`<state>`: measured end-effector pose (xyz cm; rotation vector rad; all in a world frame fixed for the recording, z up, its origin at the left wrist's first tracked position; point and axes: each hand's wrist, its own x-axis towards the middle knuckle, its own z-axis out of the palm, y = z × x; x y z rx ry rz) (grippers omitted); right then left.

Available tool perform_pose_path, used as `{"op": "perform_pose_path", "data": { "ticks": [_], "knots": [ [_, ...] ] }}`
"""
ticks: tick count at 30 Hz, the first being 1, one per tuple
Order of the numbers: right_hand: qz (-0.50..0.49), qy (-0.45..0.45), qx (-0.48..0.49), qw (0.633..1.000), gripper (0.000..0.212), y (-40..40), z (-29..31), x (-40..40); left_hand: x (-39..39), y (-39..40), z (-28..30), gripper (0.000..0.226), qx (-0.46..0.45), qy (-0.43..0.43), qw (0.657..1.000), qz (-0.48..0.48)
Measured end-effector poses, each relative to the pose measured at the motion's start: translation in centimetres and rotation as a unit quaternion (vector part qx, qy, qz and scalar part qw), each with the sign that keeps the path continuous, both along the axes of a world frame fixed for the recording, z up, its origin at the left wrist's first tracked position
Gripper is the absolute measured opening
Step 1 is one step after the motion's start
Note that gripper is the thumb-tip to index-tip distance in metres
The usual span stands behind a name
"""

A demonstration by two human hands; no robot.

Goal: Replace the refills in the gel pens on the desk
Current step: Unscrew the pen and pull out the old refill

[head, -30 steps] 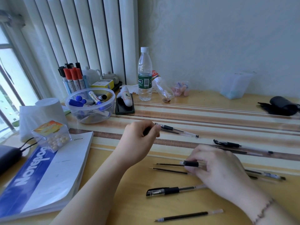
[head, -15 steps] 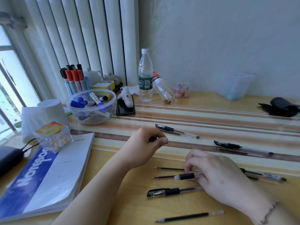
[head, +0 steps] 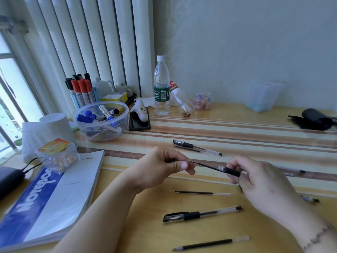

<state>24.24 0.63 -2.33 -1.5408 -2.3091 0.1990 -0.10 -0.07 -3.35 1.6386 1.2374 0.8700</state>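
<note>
My right hand [head: 264, 181] holds a gel pen barrel by its black grip [head: 232, 172] above the desk, and a thin black refill [head: 202, 164] sticks out of it to the left. My left hand [head: 160, 167] is pinched shut just left of the refill's tip, with a small dark pen part [head: 171, 160] barely showing between its fingers. On the desk lie a capped gel pen [head: 200, 214], a loose refill [head: 200, 193] and another refill [head: 209, 244]. One more pen [head: 197, 147] lies farther back with a refill beside it. My right hand partly hides other pens [head: 310, 199].
A clear bowl of markers [head: 116, 132], a water bottle [head: 161, 88] and a black case [head: 139, 125] stand at the back. A notebook [head: 51, 194] and a candy box [head: 58, 156] lie left. A black pouch [head: 315, 118] sits far right.
My right hand has lifted the barrel with its refill off the desk and tilted it toward my left hand. My left hand has drawn back from the far pen, still pinched.
</note>
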Motion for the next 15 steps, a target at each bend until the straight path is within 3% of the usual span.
{"op": "perform_pose_path", "data": {
  "ticks": [7, 15],
  "knots": [
    [-0.001, 0.004, 0.010, 1.000, 0.025, -0.13, -0.01, -0.03, 0.09, 0.23, -0.21, 0.025, 0.003, -0.009, 1.000, 0.023],
    [-0.001, 0.030, 0.025, 0.999, 0.027, 0.07, -0.29, 0.13, -0.02, 0.42, -0.58, 0.016, 0.062, 0.067, 0.995, 0.049]
  ]
}}
